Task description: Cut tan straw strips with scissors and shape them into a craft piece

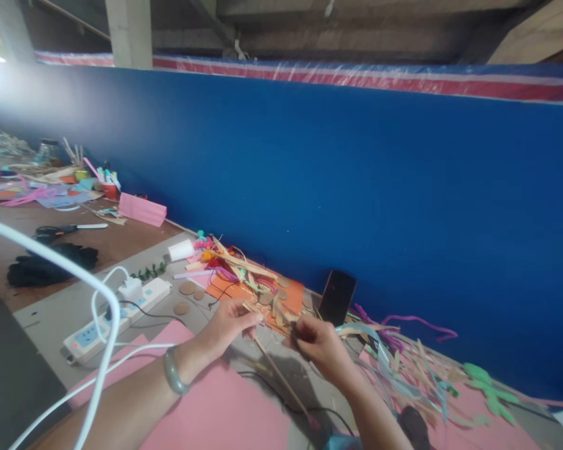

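Note:
My left hand (232, 325) is closed, with thumb and fingers pinched on a pale tan strip (249, 307) that looks like dried husk or thin wood. A thin tan stick (279, 374) slants from beneath these fingers down toward a pinkish end near the bottom edge. Close by on the right, my right hand (319, 342) is curled around a small dark-handled tool (295, 334); its kind is mostly hidden by the fingers. Beyond both hands lies an orange sheet (294, 292) strewn with tan scraps and round brown discs (187, 287).
A phone (338, 297) leans against the blue partition (356, 187). Pink paper (216, 406) lies below my hands, beside a power strip (117, 319). A white cable (110, 300) loops across the left foreground. Coloured strips (403, 369) pile up at right.

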Available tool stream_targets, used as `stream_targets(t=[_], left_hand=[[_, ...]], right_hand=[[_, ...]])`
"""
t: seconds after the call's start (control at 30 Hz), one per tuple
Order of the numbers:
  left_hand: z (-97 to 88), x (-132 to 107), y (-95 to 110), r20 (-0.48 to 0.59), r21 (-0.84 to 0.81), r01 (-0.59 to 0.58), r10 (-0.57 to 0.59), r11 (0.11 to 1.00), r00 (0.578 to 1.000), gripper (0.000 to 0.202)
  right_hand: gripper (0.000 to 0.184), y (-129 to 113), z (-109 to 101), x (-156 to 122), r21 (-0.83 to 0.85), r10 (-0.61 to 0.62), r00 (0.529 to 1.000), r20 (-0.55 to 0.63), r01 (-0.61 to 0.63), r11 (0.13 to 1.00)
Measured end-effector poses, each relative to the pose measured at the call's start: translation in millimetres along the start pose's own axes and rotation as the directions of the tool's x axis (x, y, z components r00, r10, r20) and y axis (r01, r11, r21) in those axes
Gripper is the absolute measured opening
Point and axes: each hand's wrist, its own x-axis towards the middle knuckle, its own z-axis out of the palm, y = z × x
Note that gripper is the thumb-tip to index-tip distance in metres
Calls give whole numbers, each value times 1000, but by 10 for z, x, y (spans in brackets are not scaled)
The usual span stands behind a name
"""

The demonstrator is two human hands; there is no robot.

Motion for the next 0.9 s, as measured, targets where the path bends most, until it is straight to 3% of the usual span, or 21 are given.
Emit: stream_targets(t=[0.03, 0.1, 0.17, 0.2, 0.27, 0.33, 0.4, 0.47, 0.57, 0.67, 0.8, 0.9], left_hand=[[-4, 3, -13, -5, -8, -1, 1, 1000, 1000, 23], [-14, 8, -52, -12, -35, 5, -5, 999, 1000, 22], [-21, 12, -99, 0, -55, 21, -21, 998, 1000, 21], [-24, 12, -118, 10, -60, 28, -27, 998, 1000, 20], [-23, 12, -142, 35, -68, 32, -30, 997, 999, 17], [-17, 10, -138, 50, -67, 25, -22, 997, 998, 12], [-5, 6, -113, 53, -50, 29, -26, 998, 998, 9], [9, 0, -85, 61, -28, 49, -48, 998, 997, 9], [31, -17, -63, 118, -17, 81, -79, 997, 990, 13], [50, -39, -57, 177, 7, 103, -103, 995, 979, 21], [54, -52, -61, 172, 43, 135, -140, 990, 975, 30], [37, -40, -88, 158, 73, 93, -103, 993, 982, 32]], right_hand=[[43, -25, -10, 0, 178, 19, 999, -47, -10, 984], [42, -87, -30, -8, 488, 72, 986, -153, 12, 873], [43, -140, -33, -26, 612, 116, 970, -215, 41, 789], [44, -155, -27, -36, 604, 118, 970, -211, 34, 796], [44, -161, 2, -55, 461, 76, 986, -148, 1, 887], [43, -147, 44, -67, 183, 4, 997, -71, 9, 983], [41, -130, 94, -69, -25, -48, 998, -48, 47, 999], [39, -118, 148, -63, -18, -48, 996, -71, 47, 999], [39, -103, 224, -47, 158, 7, 997, -73, 4, 987], [38, -81, 260, -36, 161, -9, 998, -69, 20, 987], [34, -34, 195, -33, -120, -92, 996, -5, 91, 989], [34, -4, 95, -29, -376, -121, 990, 78, 142, 916]])
